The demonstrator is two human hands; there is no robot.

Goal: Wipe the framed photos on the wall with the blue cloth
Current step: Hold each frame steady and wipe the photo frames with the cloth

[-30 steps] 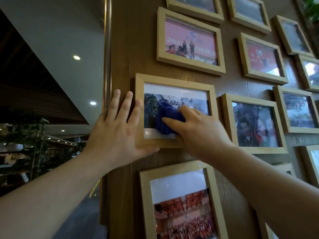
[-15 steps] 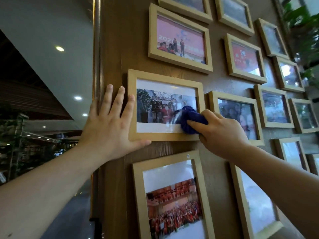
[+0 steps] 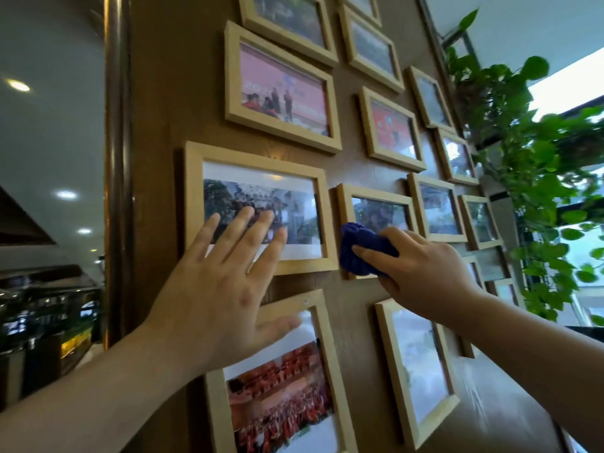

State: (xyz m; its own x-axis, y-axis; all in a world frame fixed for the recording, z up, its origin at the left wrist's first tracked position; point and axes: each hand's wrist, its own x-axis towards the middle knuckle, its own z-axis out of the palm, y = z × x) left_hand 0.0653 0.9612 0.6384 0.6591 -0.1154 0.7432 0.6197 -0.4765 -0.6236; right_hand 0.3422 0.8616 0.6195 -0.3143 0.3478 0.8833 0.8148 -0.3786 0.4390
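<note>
Head view: bunched blue cloth (image 3: pixel 362 248) in right hand (image 3: pixel 421 273)

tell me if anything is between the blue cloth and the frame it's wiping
Nothing visible does. The blue cloth, bunched in the right hand, sits against the lower left corner of the small frame. The left hand is open beside it.

Cloth (image 3: pixel 362 251) seemingly on second frame (image 3: pixel 343 204)

A public lobby or restaurant: group-event framed photos (image 3: pixel 261 207), recessed ceiling lights (image 3: pixel 19 85), hanging plants (image 3: pixel 529 165).
</note>
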